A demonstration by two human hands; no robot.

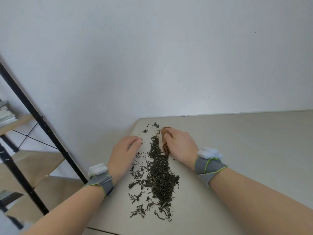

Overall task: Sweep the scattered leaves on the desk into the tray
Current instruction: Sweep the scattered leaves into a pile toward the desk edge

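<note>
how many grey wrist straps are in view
2. The grey fabric left wrist strap is near the beige desk's left edge; the grey fabric right wrist strap is over the desk, right of the dark loose leaves. None seems hidden.

Both my hands were low over the bench (245, 146), forearms reaching in from the near edge.
My left hand (126, 153) lay palm down, fingers loosely bent, their tips touching the surface. My right hand (181, 145) was curled over a small brown tray (164, 132), gripping it from above. Both forearms were bare, and each wrist wore a grey band with a white pod.
</note>
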